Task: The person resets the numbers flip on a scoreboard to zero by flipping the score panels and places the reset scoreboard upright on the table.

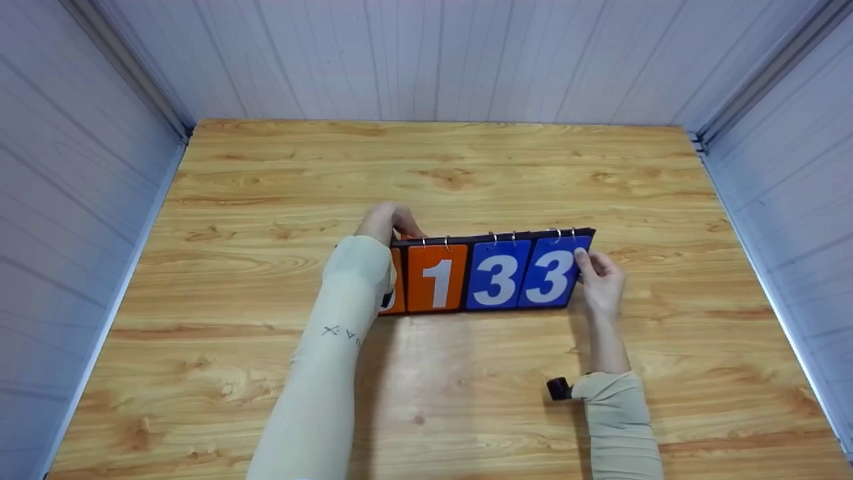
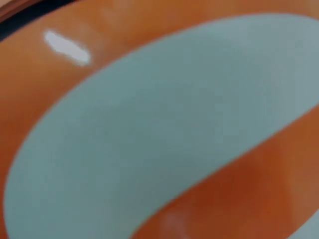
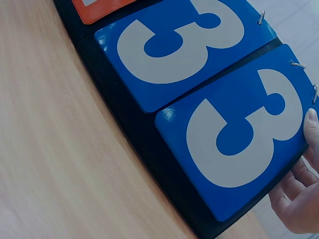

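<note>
A black flip scoreboard (image 1: 470, 240) stands on the wooden table (image 1: 466, 167). It shows an orange card with "1" (image 1: 436, 277) and two blue "3" cards (image 1: 496, 275) (image 3: 174, 45). My left hand (image 1: 390, 221) curls over its top left corner, and my sleeve hides most of the leftmost orange card (image 2: 45, 99), whose white numeral fills the left wrist view. My right hand (image 1: 600, 277) (image 3: 299, 199) pinches the board's right edge, thumb on the front of the rightmost blue "3" card (image 1: 550, 273) (image 3: 239, 134) and fingers behind.
White panelled walls (image 1: 66, 200) close the table in on the left, back and right. A small black camera (image 1: 558, 388) sits on my right wrist. Bare wood lies around the scoreboard, in front and behind.
</note>
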